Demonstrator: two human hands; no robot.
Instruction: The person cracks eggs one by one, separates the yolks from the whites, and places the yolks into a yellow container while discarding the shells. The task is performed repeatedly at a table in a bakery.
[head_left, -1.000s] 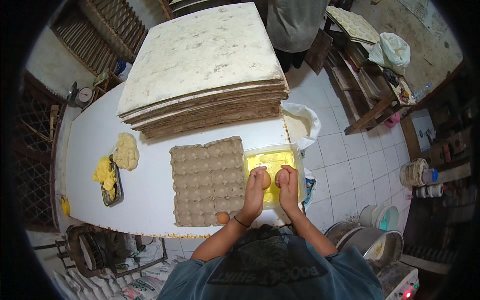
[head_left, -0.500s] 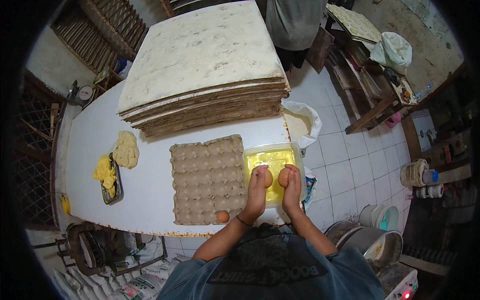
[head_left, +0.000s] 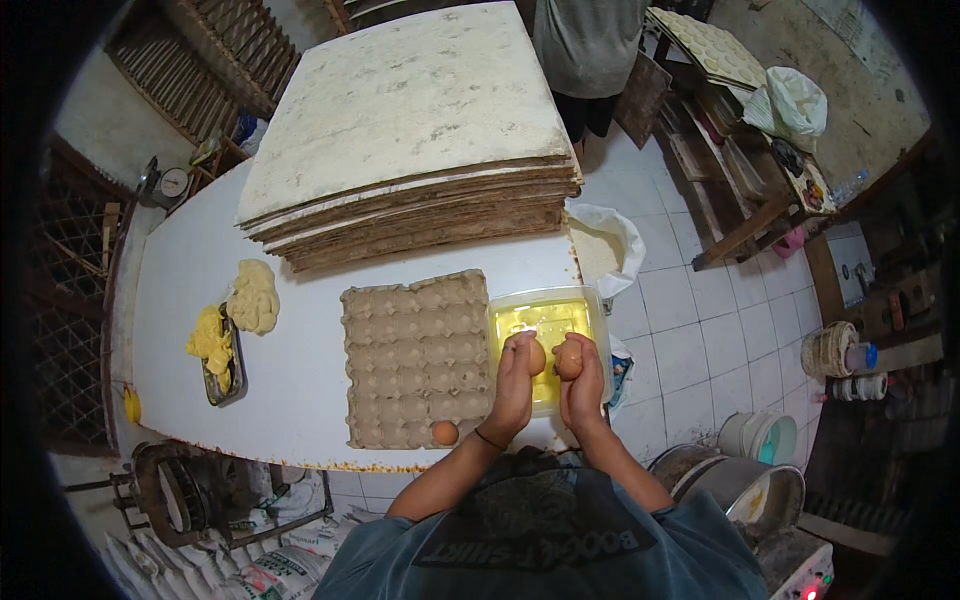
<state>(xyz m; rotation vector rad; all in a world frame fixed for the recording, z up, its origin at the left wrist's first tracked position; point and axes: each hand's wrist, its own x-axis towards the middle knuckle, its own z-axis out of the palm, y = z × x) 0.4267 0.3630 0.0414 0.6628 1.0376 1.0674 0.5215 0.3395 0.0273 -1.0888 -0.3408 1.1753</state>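
Observation:
Over a clear plastic tub of yellow egg liquid, each of my hands is closed round a brown egg. My left hand has its egg on the side facing the other hand. In my right hand the second egg shows between thumb and fingers; its shell looks uneven, and I cannot tell whether it is cracked. The two eggs are a short way apart. Left of the tub lies a grey cardboard egg tray, with one brown egg in its near row.
A tall stack of floured boards fills the back of the white table. At left are a dough lump and a black tray of yellow fat. Beyond the tub stand an open white sack and another person.
My right hand has turned slightly, and more of its egg shows. The left hand has hardly moved.

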